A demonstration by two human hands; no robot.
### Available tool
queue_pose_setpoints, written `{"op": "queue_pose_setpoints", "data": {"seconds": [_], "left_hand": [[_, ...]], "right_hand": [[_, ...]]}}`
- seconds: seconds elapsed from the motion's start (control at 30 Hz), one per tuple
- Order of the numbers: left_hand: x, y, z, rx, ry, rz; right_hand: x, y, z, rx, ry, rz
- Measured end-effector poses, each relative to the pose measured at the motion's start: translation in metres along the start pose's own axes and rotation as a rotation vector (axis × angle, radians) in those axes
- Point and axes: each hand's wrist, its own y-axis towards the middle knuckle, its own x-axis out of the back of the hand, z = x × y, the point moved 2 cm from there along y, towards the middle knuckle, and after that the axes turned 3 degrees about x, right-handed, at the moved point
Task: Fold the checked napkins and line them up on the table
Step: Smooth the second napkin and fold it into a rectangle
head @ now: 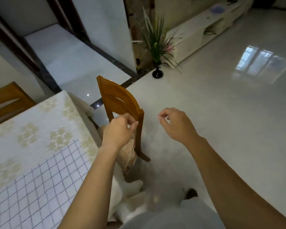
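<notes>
Our left hand (118, 129): raised in front of the wooden chair (122, 103), its fingers (132, 124) curled narrow with thumb and fingertips pinched together; we cannot tell whether anything is caught between them
Our right hand (177, 124): held in the air over the floor (221, 113), well apart from the left, its fingers (163, 115) drawn narrow, thumb and forefinger nearly meeting, holding nothing that we can see
Checked napkin (40, 187): white cloth with a thin dark grid, lying spread flat at the near left of the desk (40, 129), not touched by either of our hands, its far corner reaching close to the desk's right edge
Desk: covered with a pale cloth printed with cream flower clusters, filling the left of our view
Wooden chair: honey-coloured, curved slatted back, standing at the desk's right edge, just beyond our left hand; a beige patterned seat cushion (128, 156) shows below our left wrist
Second chair (7, 100): same wood, partly in view at the far left, behind the desk
Floor: glossy pale tile, with a window's reflection at the right
Background: a black vase (157, 73) of long green leaves standing on the floor beside a wall corner, and a low white cabinet (205, 30) further back at the right
Below us: pale clothing at the bottom edge, blurred
</notes>
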Motion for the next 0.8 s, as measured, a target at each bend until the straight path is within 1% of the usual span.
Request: {"op": "queue_pose_setpoints", "data": {"seconds": [0.1, 0.2, 0.27, 0.4, 0.53, 0.7, 0.8], "left_hand": [[0.000, 0.026, -0.030, 0.068, -0.073, -0.034], [0.001, 0.053, -0.049, 0.115, -0.102, -0.126], [-0.001, 0.066, -0.050, 0.157, -0.107, -0.188], [-0.004, 0.098, -0.029, 0.302, -0.076, -0.262], [0.004, 0.148, -0.001, 0.428, -0.077, -0.353], [0.024, 0.220, 0.025, 0.498, -0.217, -0.414], [0.043, 0.254, 0.038, 0.520, -0.259, -0.454]], "right_hand": [[0.027, 0.046, -0.019, 0.054, 0.015, 0.070], [0.050, 0.095, -0.031, 0.124, 0.010, 0.069], [0.053, 0.122, -0.031, 0.188, 0.016, 0.093], [0.031, 0.177, -0.017, 0.283, 0.070, 0.232], [-0.001, 0.242, 0.011, 0.417, 0.035, 0.321], [-0.013, 0.320, 0.024, 0.514, -0.100, 0.416], [-0.020, 0.375, 0.042, 0.554, -0.124, 0.401]]}}
